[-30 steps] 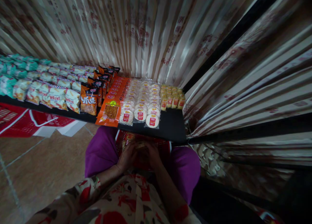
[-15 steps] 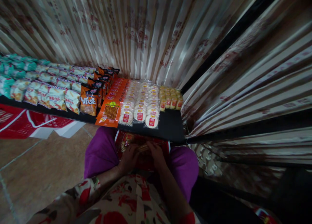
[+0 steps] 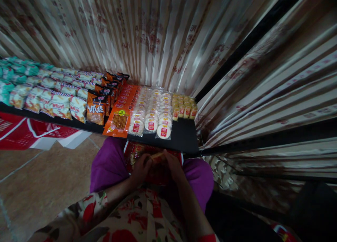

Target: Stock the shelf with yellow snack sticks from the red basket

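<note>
Between my two hands is a small yellowish snack packet [image 3: 157, 158], held by its ends over my lap. My left hand [image 3: 141, 168] is closed on the packet's left end, and my right hand [image 3: 172, 163] grips its right end. Beneath them an open-looking red bag [image 3: 129, 151] lies between my knees, with more small packets dimly visible inside. Low light and my fingers hide part of the bag's contents.
A black shelf [image 3: 184, 135] runs in front of my knees. On it are small yellow packets [image 3: 186, 111], white round packaged cakes [image 3: 163, 130], an orange snack pack [image 3: 118, 122] and rows of bagged snacks [image 3: 61, 105]. Red baskets [image 3: 47, 131] stand lower left; a curtain [image 3: 158, 34] hangs behind.
The small packet now shows more plainly between my hands, turned broad side up. My right hand has shifted slightly right and its fingers point up more. The shelf goods stay as they were.
</note>
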Demonstrator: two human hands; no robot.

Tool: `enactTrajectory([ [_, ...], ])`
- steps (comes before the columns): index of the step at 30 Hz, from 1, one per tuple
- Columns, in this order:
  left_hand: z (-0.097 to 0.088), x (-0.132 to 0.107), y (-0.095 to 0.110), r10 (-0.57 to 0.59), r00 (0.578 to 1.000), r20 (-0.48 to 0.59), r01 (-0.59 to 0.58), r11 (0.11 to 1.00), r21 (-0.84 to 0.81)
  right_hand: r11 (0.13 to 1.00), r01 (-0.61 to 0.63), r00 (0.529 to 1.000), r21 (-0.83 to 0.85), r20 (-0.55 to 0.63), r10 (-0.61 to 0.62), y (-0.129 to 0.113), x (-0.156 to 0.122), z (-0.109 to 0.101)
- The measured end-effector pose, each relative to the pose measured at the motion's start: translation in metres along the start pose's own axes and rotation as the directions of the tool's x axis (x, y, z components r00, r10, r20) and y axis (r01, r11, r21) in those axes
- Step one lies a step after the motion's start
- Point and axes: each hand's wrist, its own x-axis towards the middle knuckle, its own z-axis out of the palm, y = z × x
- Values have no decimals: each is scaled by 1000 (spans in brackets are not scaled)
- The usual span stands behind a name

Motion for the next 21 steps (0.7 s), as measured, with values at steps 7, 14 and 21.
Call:
enactTrajectory([
  [7, -4, 4, 9, -33, 999, 32, 35, 996, -81, 998, -4, 1000, -67, 3, 4, 1, 1, -6],
  [14, -7, 14, 17, -21, 999, 48, 23, 999, -39, 989, 39, 999, -143, 2, -39, 10, 4, -12],
  [21, -8, 23, 27, -41, 998, 55, 41, 999, 7, 961, 71, 997, -266, -4, -74, 13, 4, -17],
])
